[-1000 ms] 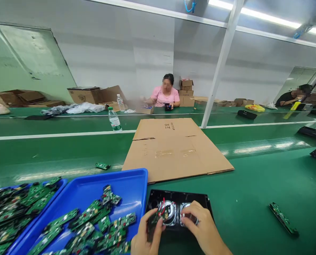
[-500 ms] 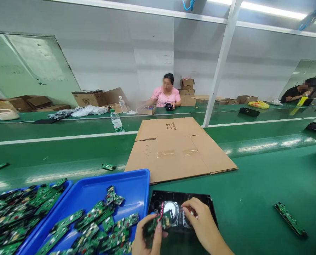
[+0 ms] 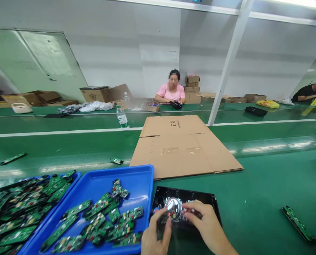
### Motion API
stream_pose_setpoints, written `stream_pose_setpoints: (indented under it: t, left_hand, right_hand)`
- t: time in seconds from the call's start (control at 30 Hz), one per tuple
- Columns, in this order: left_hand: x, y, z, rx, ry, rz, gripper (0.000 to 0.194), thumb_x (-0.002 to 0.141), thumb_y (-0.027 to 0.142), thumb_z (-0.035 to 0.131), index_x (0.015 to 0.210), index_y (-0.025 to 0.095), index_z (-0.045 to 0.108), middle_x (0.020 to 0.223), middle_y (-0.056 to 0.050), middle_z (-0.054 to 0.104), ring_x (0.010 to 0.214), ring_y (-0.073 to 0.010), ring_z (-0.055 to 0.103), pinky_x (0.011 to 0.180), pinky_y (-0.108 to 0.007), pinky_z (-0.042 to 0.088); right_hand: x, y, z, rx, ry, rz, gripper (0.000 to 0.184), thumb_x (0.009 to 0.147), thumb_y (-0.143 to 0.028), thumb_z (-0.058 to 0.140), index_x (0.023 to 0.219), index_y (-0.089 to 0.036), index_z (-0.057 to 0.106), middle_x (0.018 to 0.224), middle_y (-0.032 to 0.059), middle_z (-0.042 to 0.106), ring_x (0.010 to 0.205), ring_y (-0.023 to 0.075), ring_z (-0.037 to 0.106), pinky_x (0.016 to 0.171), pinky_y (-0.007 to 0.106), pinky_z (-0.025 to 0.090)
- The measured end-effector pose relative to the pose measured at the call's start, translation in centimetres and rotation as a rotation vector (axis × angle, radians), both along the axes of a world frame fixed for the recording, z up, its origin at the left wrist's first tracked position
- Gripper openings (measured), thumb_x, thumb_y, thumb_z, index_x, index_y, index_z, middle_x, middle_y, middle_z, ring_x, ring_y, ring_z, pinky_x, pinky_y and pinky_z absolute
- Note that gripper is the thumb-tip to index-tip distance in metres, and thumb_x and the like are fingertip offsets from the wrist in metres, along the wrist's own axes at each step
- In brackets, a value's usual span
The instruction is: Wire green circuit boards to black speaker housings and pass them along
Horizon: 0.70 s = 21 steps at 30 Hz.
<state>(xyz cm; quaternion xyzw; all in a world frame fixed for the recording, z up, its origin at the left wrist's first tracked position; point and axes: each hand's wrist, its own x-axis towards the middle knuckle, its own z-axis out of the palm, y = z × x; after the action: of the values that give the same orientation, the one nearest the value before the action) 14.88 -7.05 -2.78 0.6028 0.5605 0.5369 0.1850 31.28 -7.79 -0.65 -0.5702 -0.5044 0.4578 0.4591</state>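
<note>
A black plastic housing [image 3: 197,194] lies open in front of me, with a round silver speaker [image 3: 177,205] inside it. At its left side, my left hand [image 3: 158,228] pinches a small green circuit board [image 3: 162,219], mostly hidden by the fingers. A thin red wire [image 3: 171,202] loops over the speaker near that hand. My right hand [image 3: 204,219] is over the housing's right half, thumb and forefinger closed beside the speaker's edge. What those fingertips hold is too small to make out.
A blue tray [image 3: 104,171] of circuit boards adjoins the housing on the left, beside another heaped tray [image 3: 76,179]. Flattened cardboard [image 3: 184,159] lies behind. A loose board [image 3: 298,224] is at right. A bottle [image 3: 122,117] stands farther back; two people sit across.
My left hand has lowered the circuit board toward the housing, beside the speaker. My right hand stays close to the speaker. The whole view has shifted slightly; the person opposite has lowered the black item.
</note>
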Motion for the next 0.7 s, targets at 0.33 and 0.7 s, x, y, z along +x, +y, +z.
stream_pose_setpoints:
  t: [0.33,0.7]
  left_hand:
    - [-0.32,0.2,0.69,-0.049,-0.078,-0.083,0.032,0.081,0.053,0.056,0.089,0.025,0.071,0.081,-0.003,0.075,0.072,-0.0256,0.072,0.067,-0.032,0.059]
    - [-0.35,0.14,1.05,-0.098,-0.128,-0.146,0.026,0.08,0.045,0.058,0.089,0.024,0.07,0.082,-0.004,0.074,0.074,-0.0254,0.07,0.07,-0.033,0.058]
  right_hand:
    - [0.1,0.05,-0.12,-0.031,0.002,0.032,0.043,0.073,-0.057,0.069,0.097,-0.021,0.074,0.08,0.0051,0.072,0.077,0.0211,0.066,0.072,0.03,0.051]
    - [-0.09,-0.23,0.34,0.023,-0.133,0.135,0.035,0.081,-0.055,0.062,0.099,-0.028,0.076,0.085,0.0055,0.069,0.079,0.0208,0.063,0.075,0.032,0.049]
